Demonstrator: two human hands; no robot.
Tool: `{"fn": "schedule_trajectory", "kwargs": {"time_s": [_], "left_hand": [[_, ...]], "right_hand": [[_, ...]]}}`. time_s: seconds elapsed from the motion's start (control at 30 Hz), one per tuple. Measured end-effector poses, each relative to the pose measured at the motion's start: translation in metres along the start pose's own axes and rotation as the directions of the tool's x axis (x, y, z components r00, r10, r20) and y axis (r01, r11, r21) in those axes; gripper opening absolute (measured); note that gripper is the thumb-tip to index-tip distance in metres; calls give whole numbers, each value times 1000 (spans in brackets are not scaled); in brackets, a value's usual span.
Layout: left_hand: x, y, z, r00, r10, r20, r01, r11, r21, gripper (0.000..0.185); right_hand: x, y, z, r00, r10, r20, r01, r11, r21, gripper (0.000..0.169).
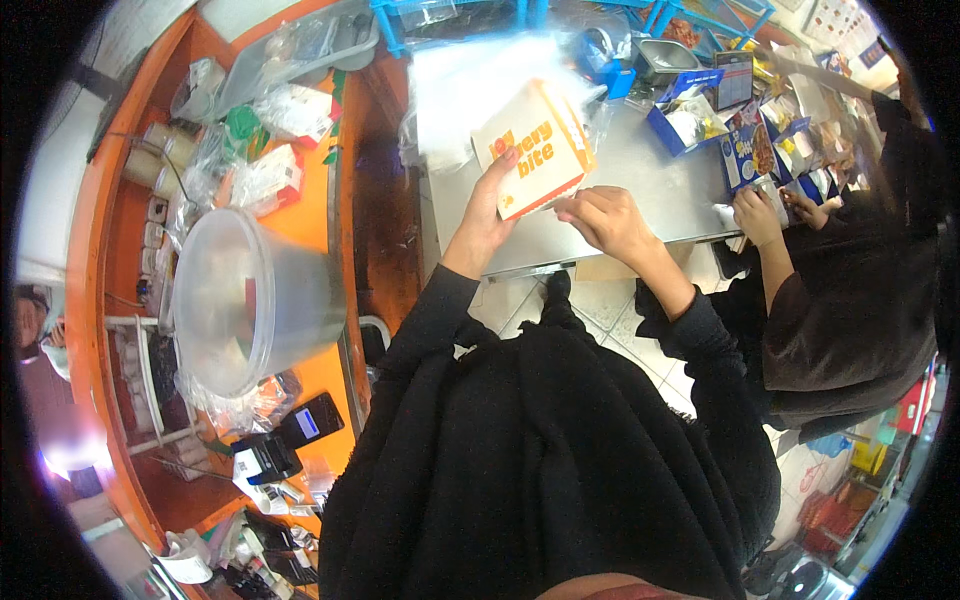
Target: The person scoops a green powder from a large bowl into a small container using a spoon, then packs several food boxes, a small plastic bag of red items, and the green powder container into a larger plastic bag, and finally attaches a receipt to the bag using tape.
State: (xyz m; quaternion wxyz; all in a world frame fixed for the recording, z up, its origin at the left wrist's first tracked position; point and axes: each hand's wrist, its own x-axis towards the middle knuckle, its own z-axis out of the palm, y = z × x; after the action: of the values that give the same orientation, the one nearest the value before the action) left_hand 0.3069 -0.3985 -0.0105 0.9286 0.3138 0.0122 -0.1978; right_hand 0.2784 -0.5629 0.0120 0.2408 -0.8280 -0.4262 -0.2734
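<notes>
A cream cardboard food box (544,169) with orange print and a red-orange lower edge is held tilted over the metal table. My left hand (486,214) grips it from the left, its thumb on the printed face. At the lower right edge of the box, the bent fingers of my right hand (609,221) pinch the flap there. What the box contains is hidden. Behind it lies a bright stack of clear plastic sheets or bags (480,94), partly washed out by glare.
A co-worker's hands (761,214) work at the right beside blue printed food boxes (679,124). Blue plastic racks (457,15) line the back. On the orange counter to my left are a large clear plastic tub (300,292), a phone (311,420) and a small black device (266,457).
</notes>
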Motion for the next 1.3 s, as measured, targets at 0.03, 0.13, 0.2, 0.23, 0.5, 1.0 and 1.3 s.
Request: {"fn": "schedule_trajectory", "kwargs": {"time_s": [0.03,0.13,0.2,0.23,0.5,1.0,1.3], "left_hand": [[-6,2,1,1000,23,-21,-23,1000,4,46],[-12,7,-7,995,100,11,-100,993,63,46],[-16,9,-8,986,166,-7,-164,982,96,46],[-18,10,-8,980,196,-14,-194,975,113,46],[-27,15,0,979,199,-52,-198,980,38,43],[-18,12,7,997,44,-57,-48,997,-67,41],[-11,1,-24,904,-395,165,421,890,-176,35]], "right_hand": [[-2,-2,1,1000,25,9,-25,1000,-4,13],[0,-8,4,994,98,55,-98,995,12,11],[2,-11,4,987,145,70,-147,989,32,10],[3,-12,3,984,168,67,-171,984,42,10],[13,-19,-9,911,377,169,-406,892,199,13],[5,5,-12,895,362,261,-441,804,398,14],[-21,30,1,984,167,68,-178,956,233,19]]}}
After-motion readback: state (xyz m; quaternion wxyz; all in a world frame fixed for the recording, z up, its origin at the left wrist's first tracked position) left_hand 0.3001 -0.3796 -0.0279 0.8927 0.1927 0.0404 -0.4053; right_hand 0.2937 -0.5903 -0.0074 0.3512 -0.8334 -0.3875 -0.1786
